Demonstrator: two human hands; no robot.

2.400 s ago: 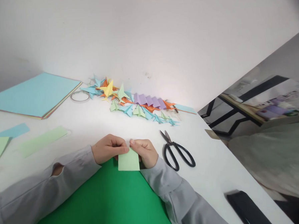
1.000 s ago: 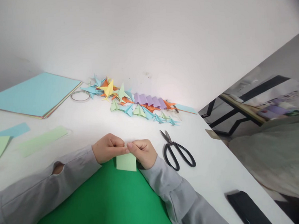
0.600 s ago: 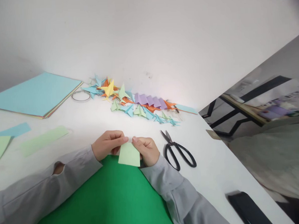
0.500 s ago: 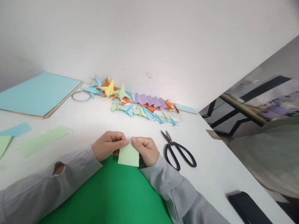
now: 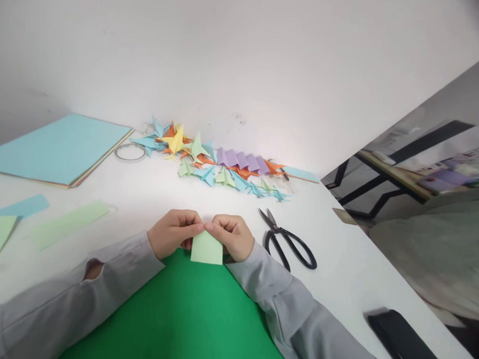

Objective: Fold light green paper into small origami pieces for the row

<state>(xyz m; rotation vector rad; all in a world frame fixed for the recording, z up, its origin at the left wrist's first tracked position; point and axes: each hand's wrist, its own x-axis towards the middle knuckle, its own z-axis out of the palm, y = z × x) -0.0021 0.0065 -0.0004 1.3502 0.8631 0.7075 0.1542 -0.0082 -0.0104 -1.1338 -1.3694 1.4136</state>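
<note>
A small light green piece of paper [image 5: 207, 249] is pinched between my two hands at its upper edge. My left hand [image 5: 175, 232] grips the top left part with thumb and bent fingers. On the other side my right hand [image 5: 233, 236] pinches the top right, its thumb tip touching or nearly touching the left one. The far edge of the paper is hidden behind the fingers. Both hands are just above the near table edge, over a green surface [image 5: 170, 317]. Black-handled scissors [image 5: 280, 235] lie partly open right of my right hand.
Several folded paper cranes [image 5: 198, 148] in mixed colours lie along the wall. A stack of coloured paper [image 5: 61, 148] and a tape roll [image 5: 130, 152] sit back left. Green [image 5: 71, 225] and blue paper strips [image 5: 34, 205] lie left; a black phone-like object [image 5: 400, 334] lies front right.
My right hand has shifted slightly left and up, so the two thumbs are closer together at the paper's top edge. The left hand has hardly moved.
</note>
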